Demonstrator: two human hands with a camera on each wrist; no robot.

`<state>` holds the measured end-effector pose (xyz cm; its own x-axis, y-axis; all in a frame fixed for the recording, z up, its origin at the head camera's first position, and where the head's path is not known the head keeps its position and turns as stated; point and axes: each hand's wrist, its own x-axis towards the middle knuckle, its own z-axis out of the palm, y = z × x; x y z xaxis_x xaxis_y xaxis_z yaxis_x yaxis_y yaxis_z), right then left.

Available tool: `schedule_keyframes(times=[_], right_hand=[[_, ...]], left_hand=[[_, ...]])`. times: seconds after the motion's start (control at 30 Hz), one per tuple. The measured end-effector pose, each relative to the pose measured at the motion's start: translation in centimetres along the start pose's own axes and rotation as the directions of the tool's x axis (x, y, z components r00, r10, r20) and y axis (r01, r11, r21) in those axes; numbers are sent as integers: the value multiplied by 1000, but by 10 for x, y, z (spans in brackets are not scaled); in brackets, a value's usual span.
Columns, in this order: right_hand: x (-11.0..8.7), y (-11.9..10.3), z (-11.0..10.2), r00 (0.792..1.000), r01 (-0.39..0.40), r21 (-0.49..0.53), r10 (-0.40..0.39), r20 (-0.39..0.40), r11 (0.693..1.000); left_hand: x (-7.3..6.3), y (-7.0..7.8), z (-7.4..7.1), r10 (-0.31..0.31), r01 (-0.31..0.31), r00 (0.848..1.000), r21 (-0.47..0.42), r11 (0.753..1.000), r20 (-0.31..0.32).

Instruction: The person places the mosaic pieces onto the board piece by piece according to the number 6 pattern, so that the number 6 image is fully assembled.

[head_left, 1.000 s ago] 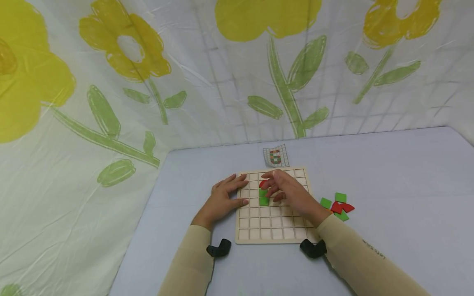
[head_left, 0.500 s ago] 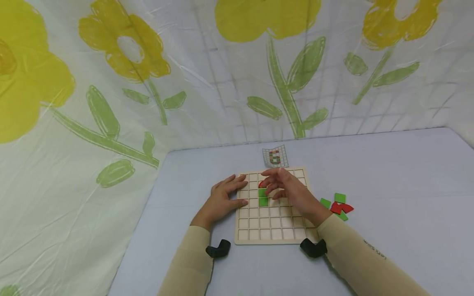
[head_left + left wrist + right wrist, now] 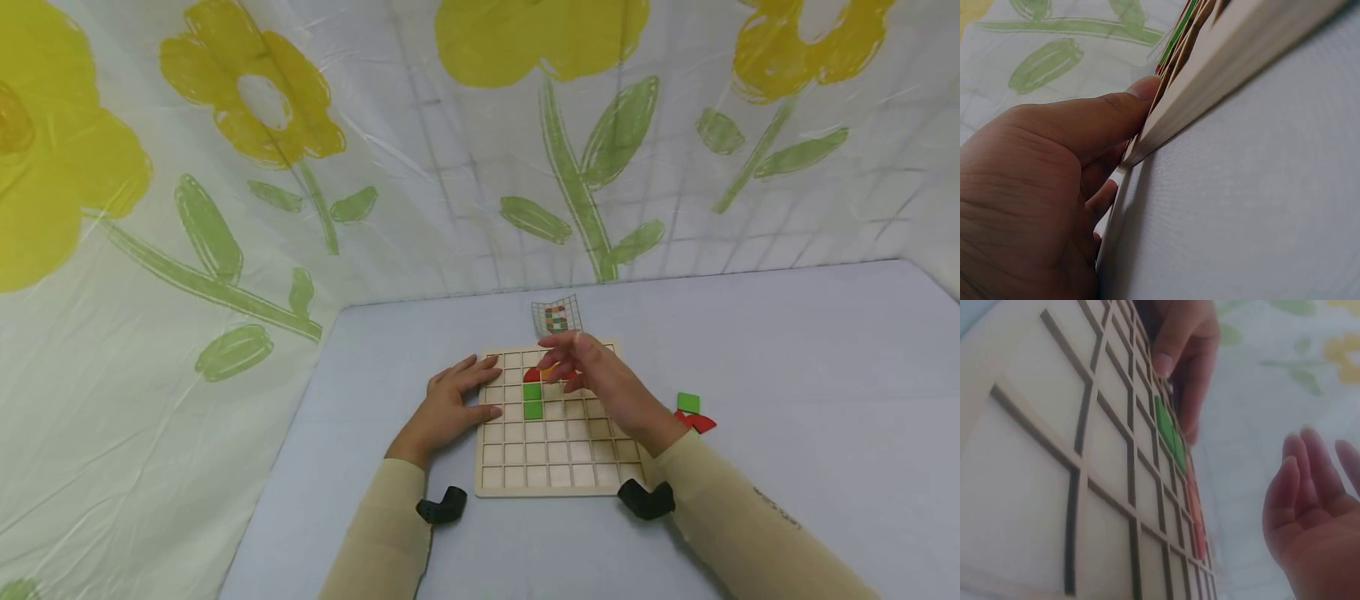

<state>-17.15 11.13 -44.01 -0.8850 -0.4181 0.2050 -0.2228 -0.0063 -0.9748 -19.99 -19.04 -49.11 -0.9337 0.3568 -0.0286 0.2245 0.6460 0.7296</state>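
Note:
A wooden grid board (image 3: 558,490) lies on the table, its cells outlined by raised ridges. My left hand (image 3: 442,410) rests on its left edge, and the left wrist view shows the thumb (image 3: 1145,89) over the rim. Two green square tiles (image 3: 532,400) sit one below the other in the grid. Above them runs a row with a red rounded tile (image 3: 532,375), an orange tile (image 3: 546,374) and another red tile (image 3: 1199,542). Over this row hovers my right hand (image 3: 603,379), fingers loosely bent and nothing between them; in the right wrist view the hand (image 3: 1319,512) stands apart from the board.
Loose tiles lie right of the board, among them a green square (image 3: 688,402) and a red piece (image 3: 701,422); the right forearm partly hides the pile. Behind the board is a small paper card (image 3: 557,315) with a coloured grid pattern. A flowered sheet (image 3: 420,208) hangs at the back.
My right hand has risen away from the tile row and shifted right, uncovering the orange and second red tiles. It now covers more of the loose pile. The left hand stays put.

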Motion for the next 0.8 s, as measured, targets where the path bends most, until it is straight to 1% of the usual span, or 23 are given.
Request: schedule_keyframes(times=[0.4,0.6,0.8], right_hand=[[-11,-3,-21,1000,-8,-30,7,-29,1000],[-15,-4,-30,999,10,-68,-12,-31,998],[-25,-6,-45,999,-27,-111,22,-44,993]], left_hand=[[1,-1,1,5,-5,1000,-1,1000,-3],[1,0,1,7,-7,1000,9,1000,1],[-1,3,0,-1,1,1000,-6,1000,-3]])
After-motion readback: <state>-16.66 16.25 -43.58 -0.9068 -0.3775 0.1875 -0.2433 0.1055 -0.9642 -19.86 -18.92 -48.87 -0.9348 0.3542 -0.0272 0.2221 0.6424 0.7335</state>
